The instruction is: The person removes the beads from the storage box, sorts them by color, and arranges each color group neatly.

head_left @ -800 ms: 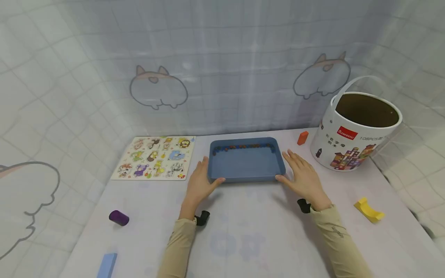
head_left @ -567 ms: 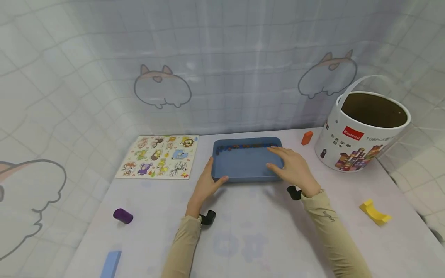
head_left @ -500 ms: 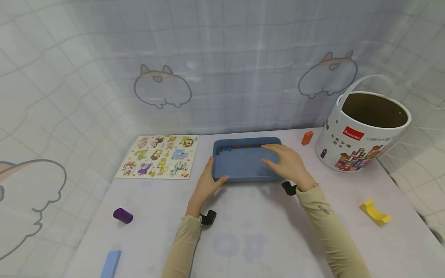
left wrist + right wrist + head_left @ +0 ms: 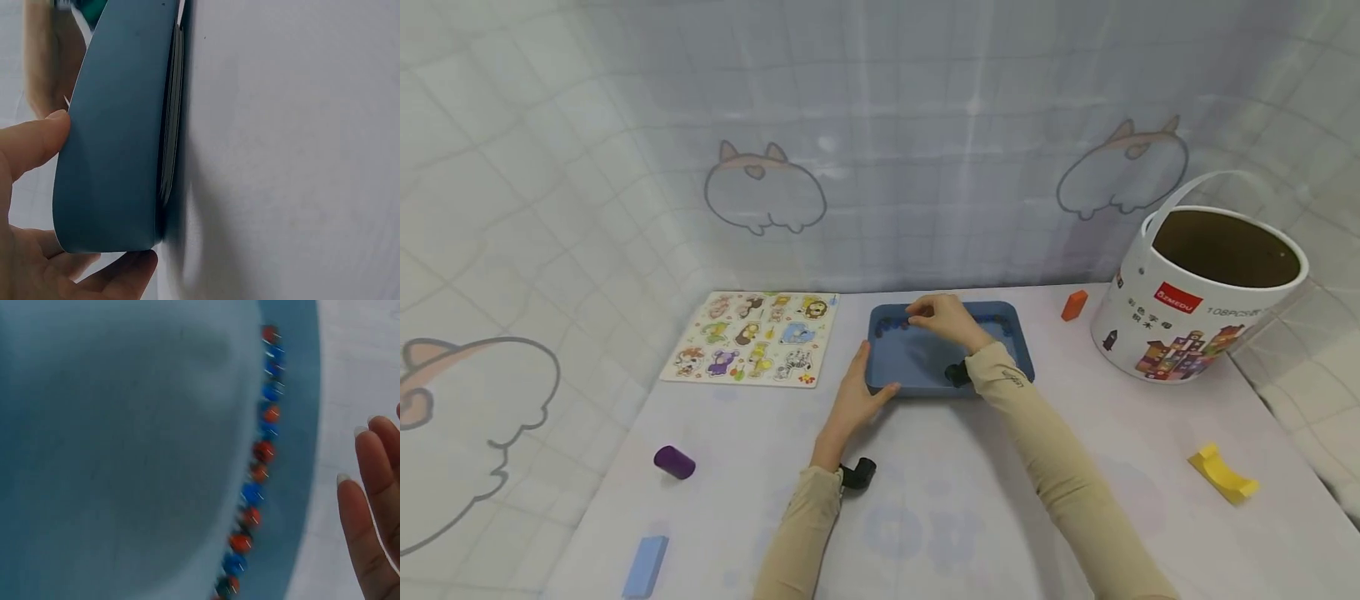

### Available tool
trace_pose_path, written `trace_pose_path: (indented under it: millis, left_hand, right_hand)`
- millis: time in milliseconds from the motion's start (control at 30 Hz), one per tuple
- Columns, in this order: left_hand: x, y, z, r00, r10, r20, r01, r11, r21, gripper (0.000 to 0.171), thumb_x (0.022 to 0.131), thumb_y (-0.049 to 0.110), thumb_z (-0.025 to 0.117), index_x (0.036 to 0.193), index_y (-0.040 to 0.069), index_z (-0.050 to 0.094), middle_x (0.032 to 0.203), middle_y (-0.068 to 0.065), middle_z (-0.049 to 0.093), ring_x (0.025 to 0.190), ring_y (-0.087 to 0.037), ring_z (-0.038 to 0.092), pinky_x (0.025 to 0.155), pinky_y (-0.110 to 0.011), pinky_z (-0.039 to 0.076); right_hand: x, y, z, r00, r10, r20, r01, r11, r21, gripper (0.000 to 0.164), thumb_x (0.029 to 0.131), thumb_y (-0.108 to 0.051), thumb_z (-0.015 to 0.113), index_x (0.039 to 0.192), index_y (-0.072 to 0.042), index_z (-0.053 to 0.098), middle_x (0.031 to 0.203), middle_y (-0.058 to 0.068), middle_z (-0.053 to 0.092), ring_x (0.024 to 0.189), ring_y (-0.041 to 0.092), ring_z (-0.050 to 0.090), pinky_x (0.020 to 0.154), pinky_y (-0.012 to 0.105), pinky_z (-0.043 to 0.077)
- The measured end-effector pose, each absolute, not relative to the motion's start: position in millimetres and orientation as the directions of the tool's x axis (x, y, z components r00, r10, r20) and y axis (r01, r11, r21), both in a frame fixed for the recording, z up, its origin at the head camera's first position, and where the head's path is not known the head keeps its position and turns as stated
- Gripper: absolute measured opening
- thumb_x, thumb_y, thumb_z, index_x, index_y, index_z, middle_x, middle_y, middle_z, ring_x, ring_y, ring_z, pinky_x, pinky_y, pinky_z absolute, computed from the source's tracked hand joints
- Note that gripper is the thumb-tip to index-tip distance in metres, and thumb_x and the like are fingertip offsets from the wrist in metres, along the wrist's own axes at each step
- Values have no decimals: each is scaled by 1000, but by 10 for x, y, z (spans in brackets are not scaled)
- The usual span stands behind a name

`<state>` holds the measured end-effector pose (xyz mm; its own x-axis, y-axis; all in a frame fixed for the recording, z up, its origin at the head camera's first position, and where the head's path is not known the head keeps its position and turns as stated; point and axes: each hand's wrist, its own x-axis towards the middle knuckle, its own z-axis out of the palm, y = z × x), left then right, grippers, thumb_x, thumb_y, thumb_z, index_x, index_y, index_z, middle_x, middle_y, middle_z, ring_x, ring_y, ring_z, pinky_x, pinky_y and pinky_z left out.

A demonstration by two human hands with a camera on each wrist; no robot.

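Observation:
A shallow blue tray (image 4: 925, 385) lies on the table in front of me. Along its far wall runs a row of small glassy beads (image 4: 264, 451), orange-red and blue. My left hand (image 4: 853, 400) holds the tray's near left corner; in the left wrist view its thumb (image 4: 44, 140) presses the rim and its fingers (image 4: 134, 275) lie round the end wall. Over the tray's far edge hovers my right hand (image 4: 951, 321), close to the beads. Its fingers (image 4: 369, 462) look nearly straight in the right wrist view, with nothing seen in them; its thumb is hidden there.
An animal puzzle board (image 4: 748, 339) lies left of the tray. A white bucket (image 4: 1180, 317) with a handle stands at the right, an orange block (image 4: 1074, 305) beside it. Nearer me are a purple cylinder (image 4: 674, 462), a light blue block (image 4: 646, 567) and a yellow arched block (image 4: 1222, 473).
My right hand has left the tray's right corner and moved left over the tray to its far edge. The left hand stays at its corner. The head view has shifted slightly.

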<state>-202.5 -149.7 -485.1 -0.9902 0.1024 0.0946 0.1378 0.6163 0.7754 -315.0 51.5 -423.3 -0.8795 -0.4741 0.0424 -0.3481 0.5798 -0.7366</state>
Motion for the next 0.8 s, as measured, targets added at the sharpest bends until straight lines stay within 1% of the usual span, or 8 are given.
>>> trace_pose_path:
  millis: [200, 467, 667, 800]
  left_hand:
    - [-2016, -1513, -4860, -987, 114, 115, 161, 624, 765, 95, 87, 33, 72, 153, -3, 15, 161, -22, 15, 149, -38, 17, 120, -53, 20]
    - [-1993, -1483, -4863, -990, 106, 98, 143, 639, 756, 93, 88, 32, 72, 154, -1, 15, 162, -18, 14, 149, -36, 16, 121, -51, 21]
    - [-1985, -1490, -4845, -990, 101, 101, 142, 633, 761, 93, 88, 32, 71, 154, 0, 15, 162, -18, 14, 149, -36, 16, 120, -52, 21]
    - [-1983, -1491, -4855, -989, 97, 108, 145, 627, 766, 92, 88, 32, 72, 154, 0, 16, 162, -18, 15, 149, -37, 17, 120, -53, 22]
  right_hand:
    - [-3323, 267, -4360, -891, -453, -9, -292, 591, -752, 28, 95, -16, 62, 121, -5, 67, 119, 13, 68, 108, 28, 64, 93, 41, 54]
    - [-3356, 185, -4428, -912, -410, -17, -286, 664, -691, 24, 95, -10, 61, 117, -3, 69, 120, 15, 68, 109, 29, 64, 92, 40, 54]
    - [-3379, 168, -4467, -918, -394, -44, -274, 711, -648, 23, 93, -10, 64, 115, -4, 70, 116, 14, 70, 104, 28, 66, 89, 38, 55]
    - [-3398, 148, -4503, -915, -400, -43, -292, 734, -613, 23, 91, -11, 67, 112, -4, 71, 114, 13, 71, 102, 27, 67, 88, 38, 55]
